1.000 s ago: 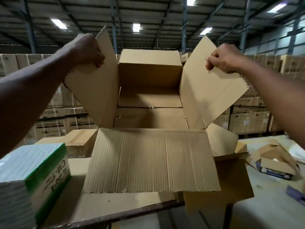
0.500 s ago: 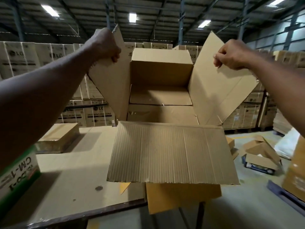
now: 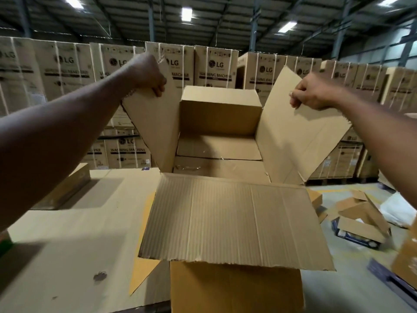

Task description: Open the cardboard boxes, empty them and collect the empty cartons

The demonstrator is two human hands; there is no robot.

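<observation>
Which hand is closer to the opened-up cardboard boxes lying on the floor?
Right. The right hand grips the big brown cardboard box's flap above the floor cartons; the left hand grips the opposite flap.

I hold the open carton up, my left hand on its left flap, my right hand on its right flap. Left of the carton lies the table. Behind it stand stacked washing machine boxes. Right of it, torn cartons lie on the floor
</observation>
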